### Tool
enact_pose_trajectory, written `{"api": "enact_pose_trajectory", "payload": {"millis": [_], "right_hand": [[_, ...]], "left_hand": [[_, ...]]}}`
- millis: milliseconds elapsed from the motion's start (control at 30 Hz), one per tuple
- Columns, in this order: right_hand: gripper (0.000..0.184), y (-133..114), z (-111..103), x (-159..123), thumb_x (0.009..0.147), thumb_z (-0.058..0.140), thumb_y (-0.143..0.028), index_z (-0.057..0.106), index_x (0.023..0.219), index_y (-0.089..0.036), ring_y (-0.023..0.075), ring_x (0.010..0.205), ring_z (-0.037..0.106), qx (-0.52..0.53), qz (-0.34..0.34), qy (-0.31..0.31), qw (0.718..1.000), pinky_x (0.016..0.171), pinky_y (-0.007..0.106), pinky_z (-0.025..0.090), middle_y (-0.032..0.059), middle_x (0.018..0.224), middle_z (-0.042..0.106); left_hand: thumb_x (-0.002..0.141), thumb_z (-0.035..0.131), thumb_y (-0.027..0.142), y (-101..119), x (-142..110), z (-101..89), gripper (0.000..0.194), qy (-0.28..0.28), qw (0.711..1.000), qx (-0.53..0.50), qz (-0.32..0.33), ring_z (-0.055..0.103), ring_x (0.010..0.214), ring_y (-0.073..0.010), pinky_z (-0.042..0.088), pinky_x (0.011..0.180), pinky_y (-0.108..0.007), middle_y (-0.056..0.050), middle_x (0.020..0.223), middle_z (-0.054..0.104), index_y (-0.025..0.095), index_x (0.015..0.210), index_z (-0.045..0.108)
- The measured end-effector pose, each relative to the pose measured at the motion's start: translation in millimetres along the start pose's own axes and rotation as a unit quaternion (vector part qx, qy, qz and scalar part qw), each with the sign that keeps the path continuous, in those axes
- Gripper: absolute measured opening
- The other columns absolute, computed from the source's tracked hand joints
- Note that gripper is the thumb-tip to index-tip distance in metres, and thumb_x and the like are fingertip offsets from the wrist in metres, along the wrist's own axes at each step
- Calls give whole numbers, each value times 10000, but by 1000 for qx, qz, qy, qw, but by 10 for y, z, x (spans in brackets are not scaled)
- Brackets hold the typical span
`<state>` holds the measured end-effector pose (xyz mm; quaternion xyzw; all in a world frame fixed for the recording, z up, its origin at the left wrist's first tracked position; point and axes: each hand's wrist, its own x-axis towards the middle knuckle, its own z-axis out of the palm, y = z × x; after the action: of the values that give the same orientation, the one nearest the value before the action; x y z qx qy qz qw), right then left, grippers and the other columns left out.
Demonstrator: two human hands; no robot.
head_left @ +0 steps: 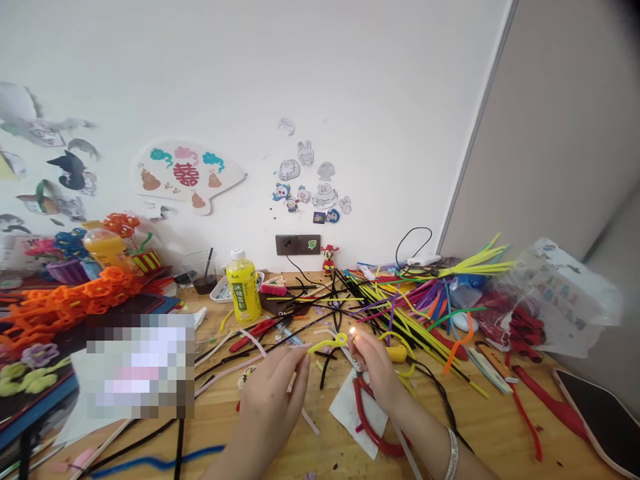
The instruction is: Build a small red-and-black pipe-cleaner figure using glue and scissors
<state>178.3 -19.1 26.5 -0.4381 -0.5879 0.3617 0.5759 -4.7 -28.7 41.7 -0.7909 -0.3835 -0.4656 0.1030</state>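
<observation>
My left hand (275, 393) pinches a thin yellow pipe cleaner (323, 345), whose far end is curled into small loops. Close to those loops, my right hand (375, 367) is closed around a lighter, its body mostly hidden by the fingers. A small bright flame (352, 331) shows at the thumb and fingertips. Below the right hand lie red-handled scissors (361, 407), partly covered by it, over a white paper piece (345, 407). Just beyond that hand is a yellow tool (397, 353), perhaps a glue gun.
Loose pipe cleaners (420, 333) spread across the wooden table. A yellow drink bottle (244, 287) and a cup of dark liquid (204, 283) stand toward the wall. Orange pipe-cleaner work (75, 303) lies left. A phone (600, 420) and plastic bag (565, 293) are right.
</observation>
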Motion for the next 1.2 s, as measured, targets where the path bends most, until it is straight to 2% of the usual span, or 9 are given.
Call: {"api": "enact_pose_trajectory", "payload": {"millis": [233,467,700,967,1200], "right_hand": [[316,3,-22,4,861,373,-434,471,671,-201,139,646,427,26,-23,-64,997,613,256,370,-14,653,439],[295,152,-37,0,861,406,-434,568,781,-200,165,771,511,19,-26,-70,997,750,285,408,17,784,551],[331,-49,-46,3,875,369,-449,561,789,-194,176,812,513,-48,-60,-112,991,736,285,405,19,789,557],[316,6,-11,-4,881,386,-431,583,817,-193,174,813,523,-58,-88,-115,988,743,289,427,26,804,579],[284,-10,-5,-5,889,380,-405,562,819,-198,171,820,516,-58,-80,-116,988,776,289,417,14,771,550]], "left_hand": [[820,492,143,11,-3,-7,145,-12,1000,-17,-6,621,758,-169,469,712,-260,-70,824,674,174,936,572],[825,494,153,21,8,-8,130,0,1000,-26,7,625,760,-169,483,699,-268,-61,816,679,176,918,580],[819,503,139,20,9,-7,129,2,999,-36,4,621,738,-157,478,688,-263,-50,808,672,177,918,577],[817,507,140,26,34,-14,121,19,999,-36,4,613,706,-150,471,659,-247,-41,771,657,173,905,583],[813,510,128,12,10,-21,138,10,999,-42,-2,610,723,-151,469,670,-249,-50,785,662,170,920,587]]}}
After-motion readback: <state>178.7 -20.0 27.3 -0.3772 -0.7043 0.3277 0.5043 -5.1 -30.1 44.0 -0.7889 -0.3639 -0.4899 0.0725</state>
